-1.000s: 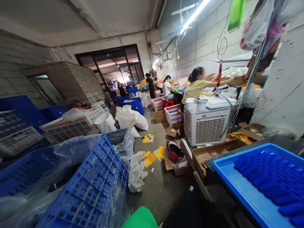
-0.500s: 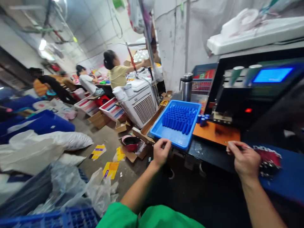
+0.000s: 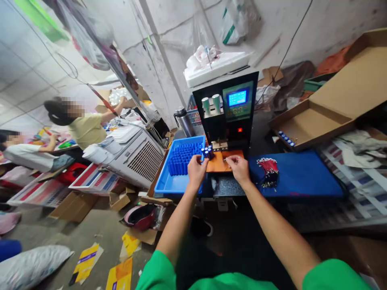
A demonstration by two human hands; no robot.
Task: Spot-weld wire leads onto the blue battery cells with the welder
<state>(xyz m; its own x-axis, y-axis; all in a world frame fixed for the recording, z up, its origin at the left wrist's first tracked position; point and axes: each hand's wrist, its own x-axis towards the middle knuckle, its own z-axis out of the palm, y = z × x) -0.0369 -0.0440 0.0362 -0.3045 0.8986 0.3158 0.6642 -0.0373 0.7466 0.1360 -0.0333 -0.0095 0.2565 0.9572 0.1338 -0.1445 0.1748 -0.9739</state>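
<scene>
My left hand point(image 3: 196, 171) is at the right edge of the blue tray point(image 3: 161, 185), thumb and forefinger curled around a blue battery cell point(image 3: 202, 152). That cell belongs to a small upright cluster with pale tops on the orange board point(image 3: 216, 164). Over the board's right side, my right hand point(image 3: 240, 169) is closed in a pinch; something small and thin seems to show at its fingertips, too small to name. Rows of blue cells point(image 3: 183, 159) stand in the tray. Behind the board rises a black machine point(image 3: 225, 127) with a lit blue screen.
A bundle of red and black wires point(image 3: 269, 171) lies on a blue mat point(image 3: 305, 177) to the right. An open cardboard box point(image 3: 326, 114) stands behind it. At the back are a steel flask point(image 3: 185, 123) and an air cooler point(image 3: 140, 157). A co-worker point(image 3: 87, 129) sits at far left.
My view has swung right, bringing the machine to the middle. My hands have come closer together over the orange board, the left one now at the cells beside the tray.
</scene>
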